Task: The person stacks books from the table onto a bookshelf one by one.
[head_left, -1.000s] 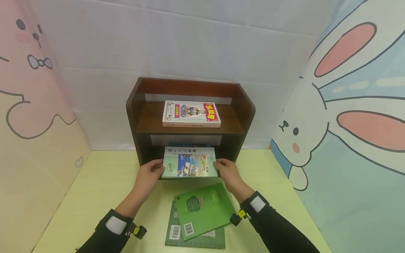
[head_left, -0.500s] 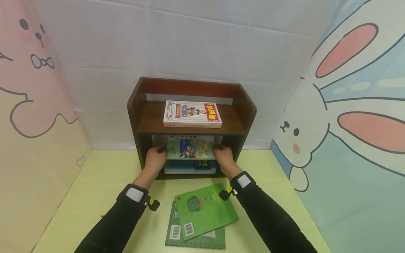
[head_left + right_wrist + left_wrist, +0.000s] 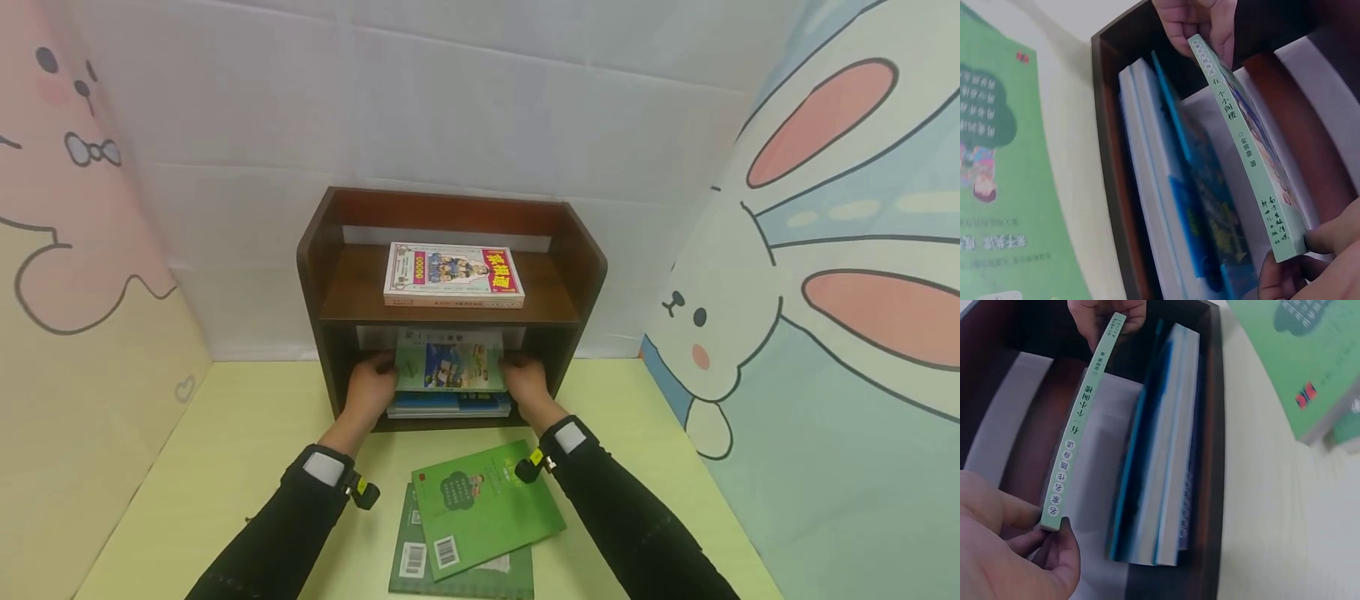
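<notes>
A thin pale-green book (image 3: 450,362) with a picture cover is inside the lower compartment of the dark brown shelf (image 3: 330,321). My left hand (image 3: 371,390) pinches its left end between thumb and fingers, and my right hand (image 3: 527,385) pinches the opposite end. In both wrist views its spine (image 3: 1079,431) shows, with a gap between it and the stack of blue-covered books (image 3: 1160,181) below. That stack lies flat on the compartment floor. Part of the right fingers is hidden behind the book in the head view.
On the upper shelf lie white-and-red books (image 3: 453,275), stacked flat. A bright green book (image 3: 487,508) overlaps a darker green book (image 3: 405,575) on the pale yellow table (image 3: 247,433) in front. A white cloth (image 3: 450,100) hangs behind the shelf, with cartoon-printed walls at both sides.
Both hands have carried the pale-green book from in front of the shelf back into the lower compartment, uncovering the blue-covered stack. Over the last half second it has lowered slightly toward that stack.
</notes>
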The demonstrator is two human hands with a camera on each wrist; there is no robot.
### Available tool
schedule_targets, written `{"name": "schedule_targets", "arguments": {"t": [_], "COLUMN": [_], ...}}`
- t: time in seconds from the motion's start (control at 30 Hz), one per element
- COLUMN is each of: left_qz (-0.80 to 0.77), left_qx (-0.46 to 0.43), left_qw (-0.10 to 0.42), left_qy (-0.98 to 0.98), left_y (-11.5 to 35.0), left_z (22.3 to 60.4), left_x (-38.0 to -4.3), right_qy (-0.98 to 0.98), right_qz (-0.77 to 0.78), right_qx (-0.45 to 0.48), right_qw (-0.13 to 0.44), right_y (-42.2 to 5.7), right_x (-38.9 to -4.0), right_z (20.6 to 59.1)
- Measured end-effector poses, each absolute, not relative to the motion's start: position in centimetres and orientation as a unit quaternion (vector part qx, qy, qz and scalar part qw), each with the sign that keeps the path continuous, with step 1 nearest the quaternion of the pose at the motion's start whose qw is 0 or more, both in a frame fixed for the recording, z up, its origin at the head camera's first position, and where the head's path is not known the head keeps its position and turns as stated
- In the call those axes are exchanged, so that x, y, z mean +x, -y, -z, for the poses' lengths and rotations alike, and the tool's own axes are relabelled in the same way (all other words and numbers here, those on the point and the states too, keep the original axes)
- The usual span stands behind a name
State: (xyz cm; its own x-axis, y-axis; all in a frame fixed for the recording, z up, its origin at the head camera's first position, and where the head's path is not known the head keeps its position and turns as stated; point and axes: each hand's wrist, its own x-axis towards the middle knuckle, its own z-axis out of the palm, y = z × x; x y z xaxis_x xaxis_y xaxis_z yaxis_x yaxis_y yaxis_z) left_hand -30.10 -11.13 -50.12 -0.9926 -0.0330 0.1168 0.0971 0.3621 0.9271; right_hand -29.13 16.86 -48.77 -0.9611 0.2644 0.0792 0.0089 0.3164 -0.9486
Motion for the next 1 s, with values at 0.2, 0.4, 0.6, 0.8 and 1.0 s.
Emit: {"name": "schedule_targets", "arguments": {"t": [0.2,0.4,0.6,0.8,1.0], "left_qz": [0.527,0.495,0.471,0.454,0.440], "left_qx": [-0.022,-0.038,-0.041,-0.043,-0.032], "left_qw": [0.046,0.048,0.038,0.049,0.058], "left_qy": [0.848,0.867,0.880,0.888,0.896], "left_y": [11.0,10.4,10.0,9.8,9.2], "left_z": [51.3,52.1,52.9,53.4,53.6], "left_x": [-30.4,-30.8,-31.0,-31.3,-31.4], "right_qy": [0.812,0.842,0.869,0.900,0.909], "right_qz": [-0.570,-0.527,-0.482,-0.419,-0.399], "right_qx": [-0.068,-0.073,-0.052,-0.037,-0.035], "right_qw": [0.102,0.089,0.099,0.114,0.116], "right_y": [-16.9,-16.9,-17.2,-17.1,-17.0], "right_x": [-29.7,-29.8,-30.2,-30.5,-30.7], "right_z": [50.2,50.8,51.8,52.3,52.3]}}
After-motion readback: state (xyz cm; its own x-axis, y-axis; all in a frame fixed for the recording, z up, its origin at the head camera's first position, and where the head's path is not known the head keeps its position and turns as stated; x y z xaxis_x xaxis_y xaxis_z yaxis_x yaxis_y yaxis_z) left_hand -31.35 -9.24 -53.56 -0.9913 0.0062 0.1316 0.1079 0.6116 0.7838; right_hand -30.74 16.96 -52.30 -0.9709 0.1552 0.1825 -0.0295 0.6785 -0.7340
